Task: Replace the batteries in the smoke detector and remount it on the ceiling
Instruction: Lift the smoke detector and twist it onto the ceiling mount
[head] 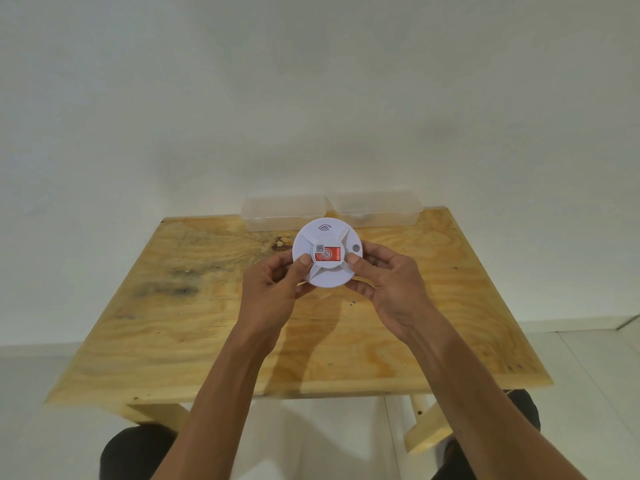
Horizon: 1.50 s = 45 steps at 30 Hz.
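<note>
A round white smoke detector is held above the wooden table, its face towards me, with a red label and a small code patch at its centre and a wave symbol near its top edge. My left hand grips its left side, thumb on the face and fingers curled behind. My right hand grips its right side the same way, thumb beside the red label. No batteries are visible.
The wooden table stands against a white wall. Two closed clear plastic boxes sit side by side at its far edge, just behind the detector. White floor shows on both sides, and dark trousers at the bottom.
</note>
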Each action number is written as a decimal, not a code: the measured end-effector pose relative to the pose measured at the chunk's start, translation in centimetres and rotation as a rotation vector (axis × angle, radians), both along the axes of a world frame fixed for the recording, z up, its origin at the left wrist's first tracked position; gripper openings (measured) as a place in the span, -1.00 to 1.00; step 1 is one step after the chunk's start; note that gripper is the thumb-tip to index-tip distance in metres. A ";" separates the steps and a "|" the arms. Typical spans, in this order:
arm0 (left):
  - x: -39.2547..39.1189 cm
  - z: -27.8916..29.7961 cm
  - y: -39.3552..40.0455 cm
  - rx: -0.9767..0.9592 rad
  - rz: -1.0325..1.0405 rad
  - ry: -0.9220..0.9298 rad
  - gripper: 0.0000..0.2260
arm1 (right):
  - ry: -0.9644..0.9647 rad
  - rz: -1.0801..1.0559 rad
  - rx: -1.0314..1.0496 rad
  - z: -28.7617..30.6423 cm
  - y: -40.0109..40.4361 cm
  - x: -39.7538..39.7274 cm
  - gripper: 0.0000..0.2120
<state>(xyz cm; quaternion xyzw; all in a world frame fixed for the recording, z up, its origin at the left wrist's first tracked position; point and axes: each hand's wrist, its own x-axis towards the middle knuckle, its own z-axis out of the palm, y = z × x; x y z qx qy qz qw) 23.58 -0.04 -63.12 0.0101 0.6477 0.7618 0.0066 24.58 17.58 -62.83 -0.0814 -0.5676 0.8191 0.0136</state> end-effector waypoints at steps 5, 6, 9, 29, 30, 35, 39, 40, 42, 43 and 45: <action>0.1 0.1 0.2 0.005 -0.008 0.005 -0.78 | -0.001 0.001 0.001 0.0 0.1 0.1 -0.73; 0.2 0.1 0.2 0.005 -0.008 0.007 -0.78 | -0.001 0.000 0.003 0.0 0.2 0.1 -0.72; 0.2 0.1 0.4 0.002 -0.010 0.008 -0.78 | -0.003 -0.006 0.003 0.0 0.3 0.1 -0.72; 0.1 -0.2 0.6 0.012 0.002 -0.017 -0.81 | -0.002 -0.007 -0.017 0.0 0.5 0.2 -0.72; 0.1 -0.2 0.6 0.013 0.001 -0.017 -0.81 | -0.002 -0.009 -0.015 0.0 0.4 0.1 -0.72; 0.1 -0.2 0.6 0.012 -0.004 -0.018 -0.80 | -0.003 -0.010 -0.004 0.1 0.4 0.1 -0.73; 0.2 -0.1 0.5 0.010 -0.004 -0.011 -0.83 | -0.009 -0.011 -0.008 0.1 0.4 0.1 -0.72; 0.2 -0.1 0.5 0.010 -0.005 -0.009 -0.83 | -0.010 -0.010 -0.007 0.1 0.4 0.1 -0.72; 0.2 0.0 0.5 0.010 -0.008 -0.009 -0.81 | -0.009 -0.009 -0.005 0.2 0.4 0.2 -0.72; 0.3 0.1 0.5 0.009 -0.010 -0.008 -0.80 | -0.008 -0.008 -0.005 0.2 0.4 0.2 -0.72; 0.3 0.1 0.5 0.005 -0.009 -0.006 -0.79 | -0.006 -0.008 -0.002 0.2 0.5 0.2 -0.72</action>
